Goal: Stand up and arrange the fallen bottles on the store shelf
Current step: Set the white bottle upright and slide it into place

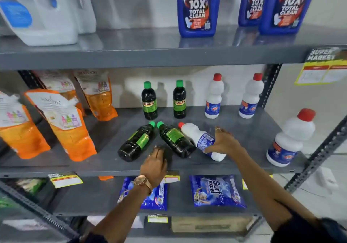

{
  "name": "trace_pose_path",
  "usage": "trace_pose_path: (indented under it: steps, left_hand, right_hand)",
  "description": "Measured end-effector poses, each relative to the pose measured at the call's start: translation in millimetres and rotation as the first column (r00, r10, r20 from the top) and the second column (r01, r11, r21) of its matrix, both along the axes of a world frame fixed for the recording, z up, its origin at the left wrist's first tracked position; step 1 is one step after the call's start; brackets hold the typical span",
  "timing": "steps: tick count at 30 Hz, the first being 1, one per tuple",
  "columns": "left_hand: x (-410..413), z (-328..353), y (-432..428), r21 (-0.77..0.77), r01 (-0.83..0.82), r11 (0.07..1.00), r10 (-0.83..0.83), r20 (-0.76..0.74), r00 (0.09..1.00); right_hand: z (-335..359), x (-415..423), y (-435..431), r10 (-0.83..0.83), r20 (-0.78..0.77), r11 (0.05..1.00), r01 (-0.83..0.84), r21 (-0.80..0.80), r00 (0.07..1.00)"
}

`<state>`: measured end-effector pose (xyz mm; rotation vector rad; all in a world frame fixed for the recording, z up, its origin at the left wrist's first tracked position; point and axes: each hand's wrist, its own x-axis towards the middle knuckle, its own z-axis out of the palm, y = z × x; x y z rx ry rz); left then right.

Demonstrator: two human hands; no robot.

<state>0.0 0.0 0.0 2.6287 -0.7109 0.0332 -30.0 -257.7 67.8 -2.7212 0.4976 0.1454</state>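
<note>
Fallen bottles lie mid-frame on the grey metal shelf (244, 128): two dark green-capped bottles (138, 142) (175, 140) and a white red-capped bottle (201, 140). The right hand (224, 142) grasps the white one, hiding its base end. The left hand (155, 163) hovers near the dark pair, fingers loose, tips blurred.

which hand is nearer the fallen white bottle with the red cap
Right. The right hand is already on the lying white plastic bottle with the red cap, fingers on its lower body. The left hand is further left, by the two fallen dark green-capped bottles.
</note>
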Motion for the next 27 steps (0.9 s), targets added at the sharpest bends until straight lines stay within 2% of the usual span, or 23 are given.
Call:
trace_pose_path:
  steps: [3, 5, 8, 11, 13, 15, 17, 19, 27]
  left_hand:
    - [10.1, -8.6, -6.4, 0.014, -0.058, 0.998, 0.058, 0.005, 0.998]
    - [12.4, -14.2, -8.4, 0.060, -0.070, 0.996, 0.065, 0.075, 0.995]
    - [15.4, -21.9, -10.9, 0.096, -0.076, 0.993, 0.057, 0.180, 0.982]
    - [20.3, -27.2, -13.0, 0.122, -0.086, 0.989, 0.058, 0.216, 0.975]
    - [21.1, -27.8, -14.9, 0.136, -0.088, 0.987, 0.057, 0.217, 0.975]
    - [21.6, -28.9, -16.1, 0.154, -0.087, 0.984, 0.054, 0.206, 0.977]
    - [22.2, -29.3, -16.2, 0.160, -0.079, 0.984, 0.047, 0.195, 0.980]
    - [24.0, -31.0, -15.0, 0.162, -0.076, 0.984, 0.044, 0.194, 0.980]
    - [25.9, -33.9, -13.5, 0.129, -0.082, 0.988, 0.053, 0.208, 0.977]
  right_hand:
    - [-4.4, 16.0, 3.3, 0.032, -0.119, 0.999, -0.027, 0.036, 0.992]
    - [-8.8, 21.2, 7.7, 0.016, -0.120, 1.000, -0.014, 0.015, 0.993]
    - [-16.5, 21.6, 6.4, -0.029, -0.001, 0.999, 0.029, 0.019, 1.000]
    - [-27.6, 20.6, -0.4, -0.135, 0.172, 0.984, 0.113, 0.135, 0.976]
    - [-33.7, 20.6, -3.2, -0.246, 0.332, 0.948, 0.155, 0.278, 0.911]
    - [-39.6, 22.4, -3.3, -0.372, 0.489, 0.874, 0.120, 0.472, 0.789]
    - [-45.9, 24.3, -2.3, -0.469, 0.584, 0.809, 0.057, 0.585, 0.662]
    - [-52.6, 28.5, -2.2, -0.517, 0.614, 0.776, 0.024, 0.630, 0.596]
    - [-58.7, 29.8, -7.7, -0.528, 0.614, 0.750, -0.017, 0.662, 0.586]
